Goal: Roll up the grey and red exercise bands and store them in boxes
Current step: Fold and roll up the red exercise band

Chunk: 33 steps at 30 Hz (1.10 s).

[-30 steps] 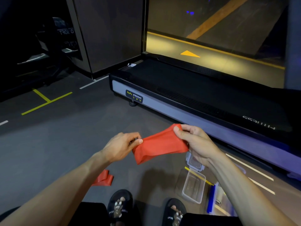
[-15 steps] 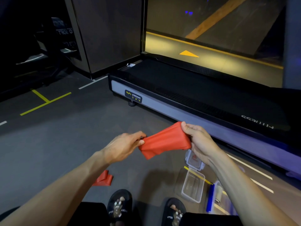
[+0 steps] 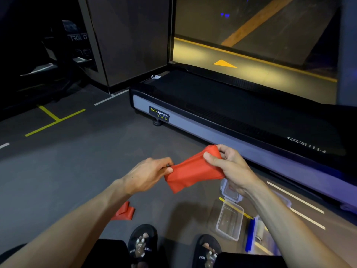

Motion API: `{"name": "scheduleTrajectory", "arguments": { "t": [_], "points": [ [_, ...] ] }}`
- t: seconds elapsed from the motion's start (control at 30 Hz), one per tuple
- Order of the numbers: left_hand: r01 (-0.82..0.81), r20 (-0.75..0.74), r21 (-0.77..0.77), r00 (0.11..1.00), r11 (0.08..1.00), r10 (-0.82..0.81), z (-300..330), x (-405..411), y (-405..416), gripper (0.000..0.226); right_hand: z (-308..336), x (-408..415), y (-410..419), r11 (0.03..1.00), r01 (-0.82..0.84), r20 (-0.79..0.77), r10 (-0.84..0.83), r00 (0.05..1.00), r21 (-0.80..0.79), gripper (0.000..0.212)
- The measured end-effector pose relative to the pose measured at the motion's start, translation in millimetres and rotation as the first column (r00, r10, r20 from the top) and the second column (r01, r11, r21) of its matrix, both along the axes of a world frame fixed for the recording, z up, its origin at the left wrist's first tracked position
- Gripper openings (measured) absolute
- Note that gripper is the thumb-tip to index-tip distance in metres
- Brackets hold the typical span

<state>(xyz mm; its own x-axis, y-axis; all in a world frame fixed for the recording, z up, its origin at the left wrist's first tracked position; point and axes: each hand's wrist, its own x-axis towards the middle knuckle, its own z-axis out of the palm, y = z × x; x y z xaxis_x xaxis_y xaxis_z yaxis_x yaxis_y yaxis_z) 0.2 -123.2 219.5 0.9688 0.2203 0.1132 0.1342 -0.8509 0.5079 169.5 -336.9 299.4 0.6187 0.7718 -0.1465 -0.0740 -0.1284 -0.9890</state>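
Nearest to us, by our feet on the floor [image 3: 58,171], a second red band [image 3: 123,212] lies loose and folded over on itself, not rolled and not boxed. To the right of our feet sits an open clear box [image 3: 229,222] with nothing that we can see in it, and beside it something with a blue edge [image 3: 251,235] that may be a lid; we cannot tell. A second clear box [image 3: 229,193] sits just beyond the first, partly hidden under our right wrist, and a hint of red shows inside it, though we cannot say whether that is a stored band.

Above these, held in the air between both hands, is the red band [image 3: 193,172] we are working on. Our left hand [image 3: 146,175] pinches its near left corner between thumb and fingers, and our right hand [image 3: 228,167] is curled round its far end, thumb across the top. The band looks bunched and gathered, not a tight roll, so we judge the rolling of this one is only begun.

No grey band shows anywhere in view. So as far as we can see, this band needs rolling and boxing, the one on the floor is untouched, and the grey one is unaccounted for.

Beyond our hands runs the treadmill [image 3: 212,117].
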Motion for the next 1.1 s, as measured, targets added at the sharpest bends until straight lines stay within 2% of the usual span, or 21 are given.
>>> {"name": "scheduleTrajectory", "arguments": {
  "t": [0.13,0.3,0.47,0.63,0.8,0.9,0.97,1.1],
  "points": [
    [0.011,0.016,-0.002,1.0,1.0,-0.011,1,0,0,0.012,-1,-1,-1,0.999,-0.037,0.031,0.036,0.999,0.038,0.045],
    [0.012,0.028,-0.012,1.0,1.0,-0.012,0,1,0,0.014,-4,2,0,0.998,-0.006,0.043,0.003,0.999,0.069,0.042],
    [-0.01,0.042,-0.01,0.999,1.0,0.011,0,2,0,0.013,-3,0,3,0.999,0.0,-0.024,0.001,1.0,0.034,0.025],
    [-0.01,0.068,-0.014,0.998,1.0,0.011,3,5,-4,0.01,-4,-5,9,0.999,0.021,-0.034,-0.022,0.999,-0.024,0.035],
    [-0.02,0.047,-0.016,0.999,1.0,0.021,3,4,-4,0.013,-1,-11,10,0.998,-0.025,-0.061,0.021,0.998,-0.064,0.03],
    [-0.029,0.036,-0.014,0.999,0.999,0.03,3,3,-5,0.015,-2,-13,9,0.995,-0.068,0.0,0.069,0.998,-0.067,0.052],
    [-0.037,0.034,-0.014,0.999,0.999,0.038,3,2,-5,0.014,-2,-13,9,0.996,-0.058,0.027,0.06,0.998,-0.065,0.058],
    [-0.059,0.031,-0.007,0.998,0.998,0.059,3,2,-4,0.013,-7,-10,8,0.997,-0.068,0.004,0.068,0.998,-0.034,0.05]
  ]
}}
